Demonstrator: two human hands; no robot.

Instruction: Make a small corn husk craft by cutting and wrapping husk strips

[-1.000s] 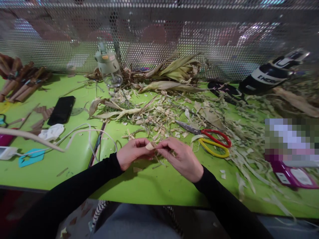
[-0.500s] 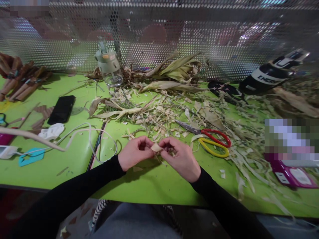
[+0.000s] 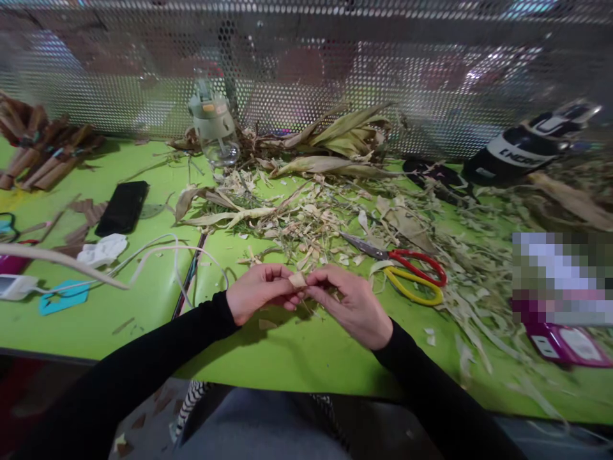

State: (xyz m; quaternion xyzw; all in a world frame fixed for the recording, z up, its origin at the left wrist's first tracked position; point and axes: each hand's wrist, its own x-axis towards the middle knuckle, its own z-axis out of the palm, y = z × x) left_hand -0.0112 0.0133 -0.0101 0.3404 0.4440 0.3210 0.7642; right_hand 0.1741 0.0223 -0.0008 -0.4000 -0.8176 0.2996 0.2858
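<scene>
Between my two hands is a small pale piece of dried corn husk (image 3: pixel 297 280), folded or curled, low over the green table. My left hand (image 3: pixel 258 292) pinches its left side between thumb and fingers. From the other side, the fingertips of my right hand (image 3: pixel 348 301) are closed on its right edge. Just right of my right hand lie scissors (image 3: pixel 416 276) with one red and one yellow handle, their blades pointing up-left. Husk scraps (image 3: pixel 306 230) are scattered beyond my fingers, with longer dried husk leaves (image 3: pixel 345 137) behind them.
A clear-bottomed water bottle (image 3: pixel 215 131) stands against the perforated metal screen (image 3: pixel 306 83). A black bottle (image 3: pixel 512 153) leans at the right. Leftward are a black phone (image 3: pixel 122 207), white cables (image 3: pixel 158 246) and bundled brown husks (image 3: pixel 52 150). A magenta device (image 3: pixel 562 342) sits at the right.
The husk piece has turned a little between my fingers, and my left fingers have shifted around it. The view has moved slightly, so the table things appear a bit further right.
</scene>
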